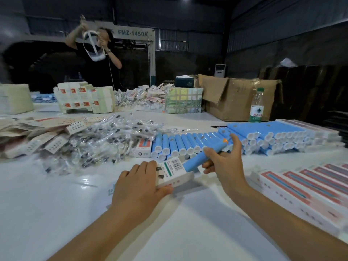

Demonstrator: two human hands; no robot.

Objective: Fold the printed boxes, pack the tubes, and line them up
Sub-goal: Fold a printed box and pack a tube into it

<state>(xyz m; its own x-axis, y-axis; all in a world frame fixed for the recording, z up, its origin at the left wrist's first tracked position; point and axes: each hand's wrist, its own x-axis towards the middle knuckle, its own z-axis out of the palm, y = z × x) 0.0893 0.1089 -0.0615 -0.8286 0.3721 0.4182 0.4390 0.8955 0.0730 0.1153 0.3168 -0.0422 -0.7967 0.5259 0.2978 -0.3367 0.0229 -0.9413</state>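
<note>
Your left hand (139, 187) grips the printed box (174, 173) just above the white table (56, 213), thumb under its near edge, fingers curled over its top. Your right hand (224, 162) pinches a blue tube (199, 159) whose lower end sits at the box's open mouth. Behind lie stacked blue tubes (263, 136); finished boxes (308, 187) line up at right.

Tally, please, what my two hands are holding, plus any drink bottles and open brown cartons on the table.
Blue tube: 1, held by the right hand
Printed box: 1, held by the left hand
Water bottle: 1
Brown carton: 1
Total: 4
</note>
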